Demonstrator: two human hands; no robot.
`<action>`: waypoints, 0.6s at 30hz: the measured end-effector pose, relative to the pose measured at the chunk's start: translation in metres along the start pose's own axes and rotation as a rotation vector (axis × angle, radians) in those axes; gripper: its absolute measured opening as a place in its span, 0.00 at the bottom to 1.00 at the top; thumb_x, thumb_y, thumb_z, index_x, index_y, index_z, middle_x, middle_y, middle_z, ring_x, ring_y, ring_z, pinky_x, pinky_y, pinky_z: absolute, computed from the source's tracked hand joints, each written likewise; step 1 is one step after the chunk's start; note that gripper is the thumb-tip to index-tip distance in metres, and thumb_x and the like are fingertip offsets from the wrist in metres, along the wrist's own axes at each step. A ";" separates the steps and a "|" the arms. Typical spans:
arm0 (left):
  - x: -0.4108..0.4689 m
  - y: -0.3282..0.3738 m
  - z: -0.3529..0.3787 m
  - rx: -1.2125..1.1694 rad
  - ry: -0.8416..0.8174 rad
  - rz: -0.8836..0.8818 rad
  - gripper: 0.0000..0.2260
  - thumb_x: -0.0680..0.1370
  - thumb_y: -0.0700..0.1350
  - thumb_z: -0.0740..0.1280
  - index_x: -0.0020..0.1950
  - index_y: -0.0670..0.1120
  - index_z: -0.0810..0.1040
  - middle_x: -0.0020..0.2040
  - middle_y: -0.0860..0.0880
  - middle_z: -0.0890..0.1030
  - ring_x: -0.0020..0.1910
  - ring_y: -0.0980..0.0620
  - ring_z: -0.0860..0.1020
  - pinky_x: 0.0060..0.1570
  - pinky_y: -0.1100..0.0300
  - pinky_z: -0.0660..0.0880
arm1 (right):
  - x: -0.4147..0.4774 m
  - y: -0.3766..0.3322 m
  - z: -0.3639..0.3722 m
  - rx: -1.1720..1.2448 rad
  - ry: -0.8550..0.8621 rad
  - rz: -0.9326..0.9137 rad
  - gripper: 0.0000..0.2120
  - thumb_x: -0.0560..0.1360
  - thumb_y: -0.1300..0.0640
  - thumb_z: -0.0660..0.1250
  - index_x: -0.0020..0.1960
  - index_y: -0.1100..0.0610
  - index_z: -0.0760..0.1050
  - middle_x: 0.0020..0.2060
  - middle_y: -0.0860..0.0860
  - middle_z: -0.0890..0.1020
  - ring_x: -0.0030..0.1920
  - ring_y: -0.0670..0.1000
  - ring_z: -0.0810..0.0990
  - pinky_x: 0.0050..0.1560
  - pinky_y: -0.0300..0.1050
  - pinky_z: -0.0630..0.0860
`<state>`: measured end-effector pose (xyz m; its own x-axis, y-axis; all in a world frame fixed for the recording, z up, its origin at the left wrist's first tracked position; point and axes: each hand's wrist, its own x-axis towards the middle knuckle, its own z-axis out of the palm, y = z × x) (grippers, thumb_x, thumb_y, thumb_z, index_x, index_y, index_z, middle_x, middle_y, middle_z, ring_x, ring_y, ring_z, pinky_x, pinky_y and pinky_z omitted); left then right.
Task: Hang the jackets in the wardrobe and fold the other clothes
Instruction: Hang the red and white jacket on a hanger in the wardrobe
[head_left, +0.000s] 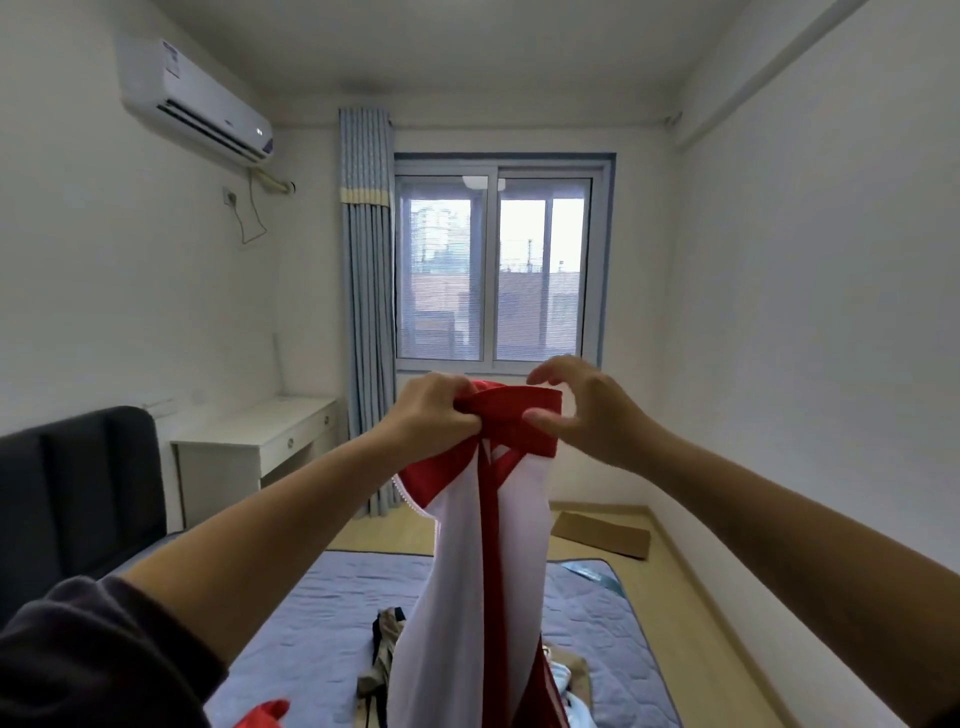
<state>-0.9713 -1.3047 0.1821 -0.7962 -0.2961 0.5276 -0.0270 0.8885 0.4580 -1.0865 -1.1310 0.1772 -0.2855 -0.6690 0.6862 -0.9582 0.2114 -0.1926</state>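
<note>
Two hands up in front of the far window (447, 270), busy with a red-and-white jacket (467, 571) — held by its red collar, hanging straight down over the near bed (311, 597), lower part dropping out of view at the bottom edge. Left hand (439, 410) clenched round the left end of the collar, fabric bunched in the fist. Right hand (587, 415) not closed on anything: thumb laid against the collar's front at its right end, fingers arched above the edge, clear of the cloth. Both forearms stretched forward and upward, converging on the collar, wrists about level.

Looks like the step of finding the shoulders before hanging. To do it well: bring the right fingers down onto the collar opposite the thumb, pinch firmly, then slide the two grips apart along the neckline until spread flat, front facing one way. Hold the left grip tight meanwhile — otherwise smooth-looking fabric likely to sag to one side. Lift high enough to clear the loose clothes (382, 654) heaped on the bed. No hanger or wardrobe in view, so probably a turn away from the bed afterwards.
</note>
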 end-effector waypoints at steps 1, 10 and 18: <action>0.001 0.002 0.000 -0.032 0.001 -0.026 0.11 0.71 0.42 0.68 0.52 0.51 0.75 0.41 0.50 0.79 0.40 0.53 0.76 0.32 0.66 0.68 | 0.000 -0.003 0.004 -0.050 -0.056 -0.036 0.23 0.71 0.50 0.72 0.63 0.55 0.72 0.52 0.51 0.79 0.52 0.52 0.78 0.55 0.49 0.76; -0.001 -0.007 -0.012 -0.276 -0.448 -0.455 0.06 0.72 0.44 0.69 0.48 0.49 0.81 0.46 0.45 0.83 0.44 0.46 0.82 0.47 0.54 0.80 | 0.012 -0.009 0.022 -0.245 0.037 -0.192 0.07 0.76 0.55 0.67 0.41 0.57 0.79 0.35 0.44 0.78 0.43 0.49 0.76 0.60 0.54 0.63; -0.012 -0.012 -0.009 -0.089 -0.234 -0.246 0.07 0.74 0.50 0.66 0.45 0.49 0.82 0.37 0.50 0.81 0.34 0.55 0.79 0.30 0.70 0.73 | 0.011 -0.014 0.038 -0.468 0.145 -0.023 0.13 0.78 0.48 0.63 0.49 0.55 0.82 0.47 0.52 0.75 0.47 0.50 0.71 0.50 0.45 0.59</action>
<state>-0.9565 -1.3149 0.1769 -0.8897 -0.3999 0.2204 -0.1904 0.7636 0.6170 -1.0771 -1.1677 0.1606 -0.2276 -0.5784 0.7834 -0.8447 0.5175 0.1367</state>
